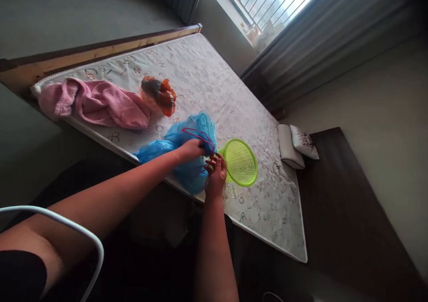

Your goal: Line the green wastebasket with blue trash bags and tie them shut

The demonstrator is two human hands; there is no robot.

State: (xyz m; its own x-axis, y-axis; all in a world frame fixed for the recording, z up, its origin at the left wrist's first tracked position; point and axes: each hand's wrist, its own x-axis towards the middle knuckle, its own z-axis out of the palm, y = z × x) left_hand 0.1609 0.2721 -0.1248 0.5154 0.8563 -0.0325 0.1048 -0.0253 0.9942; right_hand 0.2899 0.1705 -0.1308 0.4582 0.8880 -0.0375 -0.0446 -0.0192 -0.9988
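Note:
A crumpled blue plastic bag [200, 126] lies at the near edge of the mattress, spread under and around my hands. My left hand [191, 151] is closed on the gathered part of the bag; its fingertips are partly hidden. A thin red string [200, 133] loops over the blue plastic and runs down to my right hand [217, 173]. The fingers of that hand are bent and pinch the string close to my left fingertips. Just right of my hands, a lime green plastic basket [241, 163] rests on its side with its mouth facing me.
A pink towel [107, 104] and an orange plastic bag with something dark inside [158, 95] lie on the left part of the mattress [214, 83]. Pillows [290, 146] sit at the far right beside a dark headboard [341, 195]. A white cable [67, 224] curves across the lower left.

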